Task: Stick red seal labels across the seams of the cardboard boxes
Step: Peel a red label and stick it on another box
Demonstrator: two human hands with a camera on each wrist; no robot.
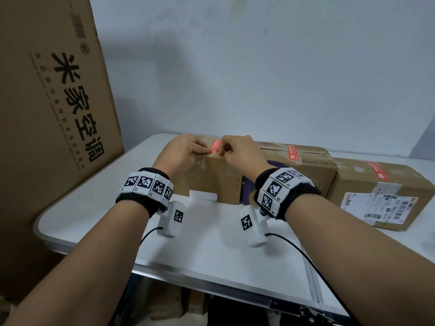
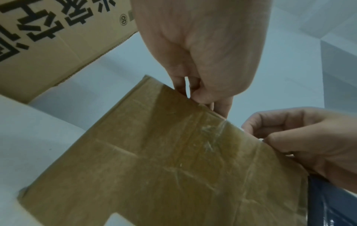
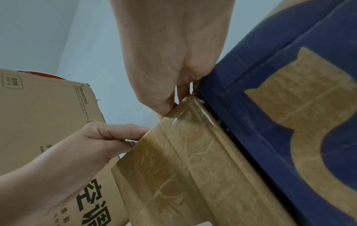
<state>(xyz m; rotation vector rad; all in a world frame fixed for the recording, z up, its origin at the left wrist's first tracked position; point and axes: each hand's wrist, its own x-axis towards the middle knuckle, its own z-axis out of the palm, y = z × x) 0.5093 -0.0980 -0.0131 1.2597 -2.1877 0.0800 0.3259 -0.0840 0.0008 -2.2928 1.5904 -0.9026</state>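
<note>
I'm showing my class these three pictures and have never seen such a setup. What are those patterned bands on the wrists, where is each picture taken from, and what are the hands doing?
No machine here: a person works bare-handed. The checkered wristbands carry small cameras. The wide picture comes from a head camera; the other two look up along each hand from the wrists.

On the white table stand three cardboard boxes in a row. The middle box and right box already wear red seals. On the nearest box, the left hand and right hand meet at a red seal label on the top edge; each grip seems to pinch or press it. A big printed carton leans at the left.
</note>
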